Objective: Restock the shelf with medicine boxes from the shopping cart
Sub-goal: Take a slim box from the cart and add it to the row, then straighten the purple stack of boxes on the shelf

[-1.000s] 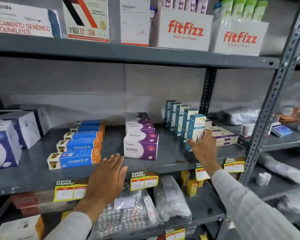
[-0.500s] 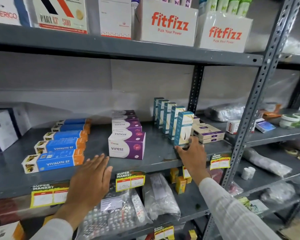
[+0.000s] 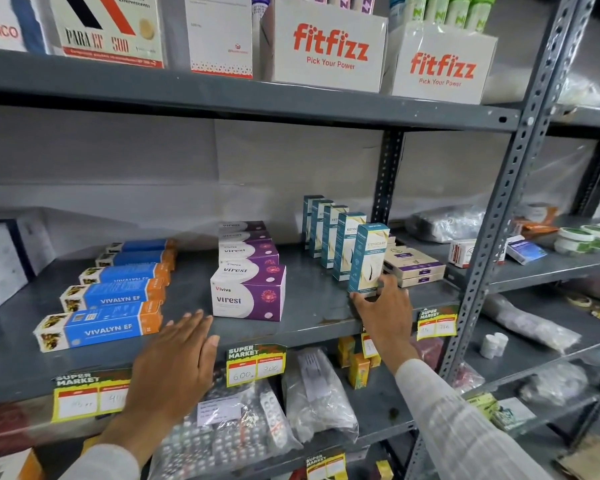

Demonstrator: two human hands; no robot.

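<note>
A tall teal and white medicine box (image 3: 368, 261) stands upright at the front of a row of matching teal boxes (image 3: 326, 230) on the grey middle shelf (image 3: 312, 317). My right hand (image 3: 383, 306) grips its lower end, thumb at the left corner and fingers on the right side. My left hand (image 3: 177, 365) lies flat, fingers spread, on the shelf's front edge and holds nothing. To the left sit purple and white Virest boxes (image 3: 248, 292) in a row and several blue and orange Vivalyn EF boxes (image 3: 99, 327). No shopping cart is in view.
Flat beige boxes (image 3: 413, 266) are stacked right behind the teal row. A grey perforated upright (image 3: 492, 244) stands to the right. Fitfizz cartons (image 3: 326, 46) fill the shelf above. Bagged blister packs (image 3: 229, 434) lie on the shelf below. Yellow price tags (image 3: 255, 363) hang on the edge.
The camera has swung a little to the right and closer. My right hand stays on the front teal box, which now stands more upright. My left hand has barely shifted on the shelf edge.
</note>
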